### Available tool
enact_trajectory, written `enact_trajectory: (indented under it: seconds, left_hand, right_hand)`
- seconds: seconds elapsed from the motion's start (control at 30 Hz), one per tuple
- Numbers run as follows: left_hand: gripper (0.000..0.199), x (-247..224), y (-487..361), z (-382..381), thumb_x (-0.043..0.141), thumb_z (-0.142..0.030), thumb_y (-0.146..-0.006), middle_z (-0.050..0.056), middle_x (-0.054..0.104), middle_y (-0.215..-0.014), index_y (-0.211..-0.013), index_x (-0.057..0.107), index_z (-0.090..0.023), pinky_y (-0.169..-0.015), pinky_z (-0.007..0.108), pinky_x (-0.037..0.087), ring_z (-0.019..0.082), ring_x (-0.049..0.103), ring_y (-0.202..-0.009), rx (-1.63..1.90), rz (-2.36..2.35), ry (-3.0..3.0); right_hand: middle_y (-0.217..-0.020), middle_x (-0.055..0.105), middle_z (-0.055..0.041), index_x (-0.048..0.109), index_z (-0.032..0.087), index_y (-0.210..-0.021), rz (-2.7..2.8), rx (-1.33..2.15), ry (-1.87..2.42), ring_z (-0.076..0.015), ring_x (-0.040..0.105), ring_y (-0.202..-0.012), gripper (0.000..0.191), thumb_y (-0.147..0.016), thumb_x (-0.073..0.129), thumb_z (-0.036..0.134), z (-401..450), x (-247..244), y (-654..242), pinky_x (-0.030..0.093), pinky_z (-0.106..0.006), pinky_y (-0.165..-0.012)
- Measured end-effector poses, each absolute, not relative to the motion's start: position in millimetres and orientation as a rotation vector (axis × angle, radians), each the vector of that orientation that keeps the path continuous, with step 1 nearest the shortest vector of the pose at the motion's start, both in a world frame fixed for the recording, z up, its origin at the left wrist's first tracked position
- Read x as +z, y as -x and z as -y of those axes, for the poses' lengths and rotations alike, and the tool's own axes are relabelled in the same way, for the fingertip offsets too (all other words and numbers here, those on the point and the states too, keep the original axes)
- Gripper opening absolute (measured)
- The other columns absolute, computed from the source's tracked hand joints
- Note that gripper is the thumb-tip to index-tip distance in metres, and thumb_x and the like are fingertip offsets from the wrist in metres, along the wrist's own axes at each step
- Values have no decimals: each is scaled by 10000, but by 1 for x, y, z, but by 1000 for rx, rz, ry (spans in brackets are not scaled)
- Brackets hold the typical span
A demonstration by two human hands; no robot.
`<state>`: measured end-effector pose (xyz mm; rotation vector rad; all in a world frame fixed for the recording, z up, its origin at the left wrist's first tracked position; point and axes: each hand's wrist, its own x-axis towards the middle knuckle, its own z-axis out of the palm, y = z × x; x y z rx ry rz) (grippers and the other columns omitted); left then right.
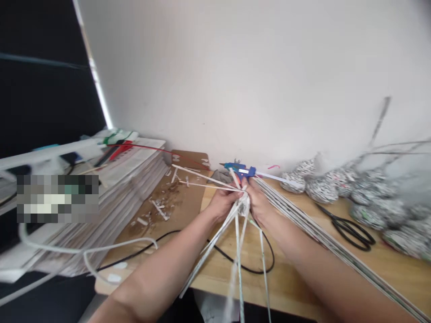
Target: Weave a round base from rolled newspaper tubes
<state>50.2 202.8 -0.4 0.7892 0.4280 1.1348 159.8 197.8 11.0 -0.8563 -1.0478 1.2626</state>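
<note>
Holding a white paper piece [244, 208] just right of the middle of the frame, gripped between left hand [222, 202] and right hand [258, 202] with bent fingers drawn in around it from both sides (too blurred to tell how firmly). Fanning thin paper strips [239, 269] from it toward the bottom edge, plus two pointing left. Can see a blue glue gun [247, 171] just beyond; cannot tell whether touching the right hand. Can make out a bundle of paper rods [303, 220] slanting to the lower right corner, near black scissors [352, 229] and rounded woven-looking pieces [321, 188] farther right. Can also see scrap-strewn cardboard [188, 204] left of centre, beside a paper stack [143, 190].
</note>
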Motion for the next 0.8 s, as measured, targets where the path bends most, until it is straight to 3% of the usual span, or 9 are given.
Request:
enact_trajectory:
  seconds: [0.33, 0.57, 0.63, 0.7, 0.8]
  left_hand:
    - [414, 0, -48, -209, 911, -238, -416, 11, 654, -672, -715, 651, -120, -697, 281, 458, 123, 599, -606, 1125, -363, -732]
    - [451, -1, -44, -214, 918, -242, -420, 14, 649, -676, -755, 644, -116, -667, 281, 457, 123, 599, -595, 1123, -305, -705]
    - [443, -1, -42, -215, 918, -246, -424, 9, 645, -664, -748, 645, -116, -652, 273, 449, 118, 595, -585, 1102, -291, -720]
    - [439, -1, -41, -216, 918, -251, -429, 9, 646, -665, -753, 657, -113, -653, 266, 443, 112, 594, -587, 1072, -294, -744]
    - [452, -1, -42, -216, 925, -247, -409, 21, 657, -688, -758, 674, -105, -671, 260, 444, 107, 602, -604, 1030, -311, -771]
  right_hand:
    - [-715, 680, -9, 645, 214, -875, 998, 1257, 1016, -180, 656, -635, 430, -598, 830, 485, -196, 25, -160, 466, -254, -491]
    - [-761, 694, -20, 694, 209, -835, 1240, 1308, 1173, -159, 637, -674, 369, -623, 816, 485, -210, 33, -201, 514, -255, -608]
    - [-771, 701, -34, 709, 197, -788, 1249, 1236, 1222, -166, 639, -699, 364, -585, 835, 471, -220, 42, -216, 500, -236, -580]
    - [-814, 711, -30, 734, 211, -840, 1236, 1114, 1220, -151, 634, -726, 387, -555, 853, 444, -228, 56, -224, 469, -199, -544]
    - [-892, 729, -34, 751, 237, -971, 1252, 1059, 1239, -137, 626, -736, 428, -605, 828, 443, -233, 82, -221, 506, -212, -637]
